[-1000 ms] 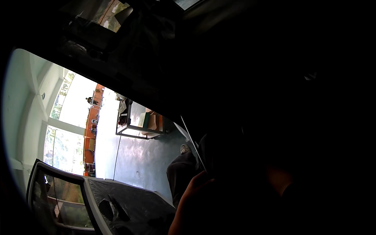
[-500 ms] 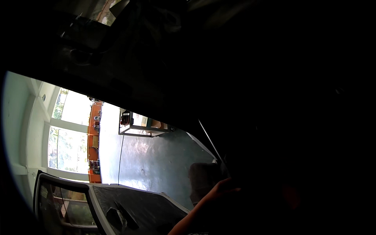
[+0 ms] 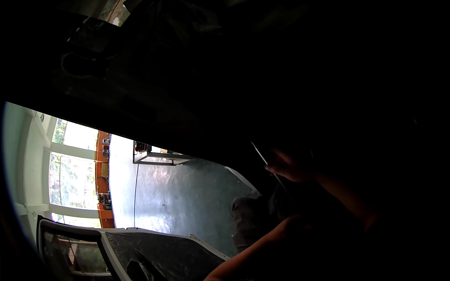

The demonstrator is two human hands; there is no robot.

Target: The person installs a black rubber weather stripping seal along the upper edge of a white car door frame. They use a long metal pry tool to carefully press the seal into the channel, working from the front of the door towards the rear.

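Deep shadow covers most of the view. A thin, pale metal rod point(image 3: 257, 150) slants down to the right in front of me; its lower end fades into the dark. My right hand point(image 3: 291, 169) reaches in from the right, with fingertips pinched around the rod. My left forearm rises from the lower edge, and my left hand point(image 3: 295, 223) is below the rod's lower end. Its fingers are lost in shadow, so whatever they touch is hidden. Beside the left hand are a dark-clothed knee point(image 3: 248, 215) and dark fabric.
An open car door point(image 3: 164, 248) with a window frame stands at lower left. Beyond it lies a shiny grey floor point(image 3: 197, 196). A metal-framed cart point(image 3: 157, 158) carries items, and an orange bench point(image 3: 104, 182) runs under bright windows. A dark car interior panel point(image 3: 140, 103) hangs overhead.
My right hand has come out of the shadow onto the rod. The rod and my left hand sit farther right; the door and windows have shifted left and down in view.
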